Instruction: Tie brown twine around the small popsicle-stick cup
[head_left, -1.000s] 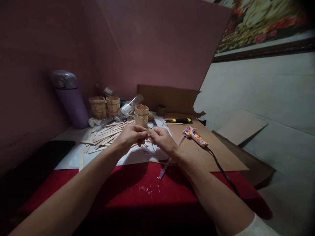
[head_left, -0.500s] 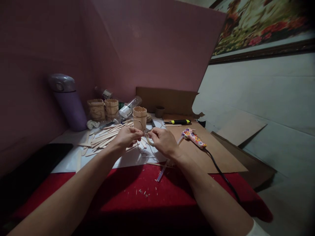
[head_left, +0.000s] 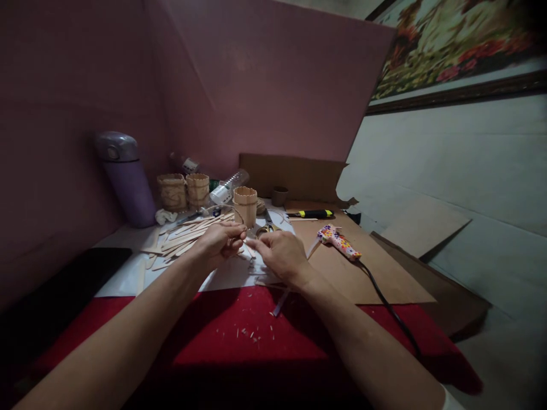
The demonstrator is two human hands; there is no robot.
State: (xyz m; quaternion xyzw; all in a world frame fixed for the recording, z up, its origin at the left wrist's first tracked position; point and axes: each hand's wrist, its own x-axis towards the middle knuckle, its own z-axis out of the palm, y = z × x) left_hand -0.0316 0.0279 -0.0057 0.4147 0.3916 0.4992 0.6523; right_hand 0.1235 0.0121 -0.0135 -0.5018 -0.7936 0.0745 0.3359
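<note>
Pinched in my left hand point(head_left: 224, 242) is a thin twine point(head_left: 237, 212), which arcs up in front of a wooden stick cup point(head_left: 245, 208). My right hand point(head_left: 280, 254) is close beside it, thumb and forefinger pressed together near the twine's end; what lies between them is too small to make out. The cup stands upright just beyond my hands. Scissors point(head_left: 268, 228) lie behind my right hand, partly hidden. Flat wooden sticks point(head_left: 183, 239) are piled to the left of my left hand, on white paper point(head_left: 122, 273).
Two more stick cups point(head_left: 172, 192) and plastic bottles point(head_left: 228, 188) stand or lie at the back, with a purple flask point(head_left: 130, 188) at left. At right, a patterned glue gun point(head_left: 339, 242) and a yellow-black cutter point(head_left: 315, 214) lie on cardboard point(head_left: 384, 279).
The twine loop by my right fingers no longer shows there, and the scissors behind show more. My fingers have shifted slightly down. The whole view has moved a little.
</note>
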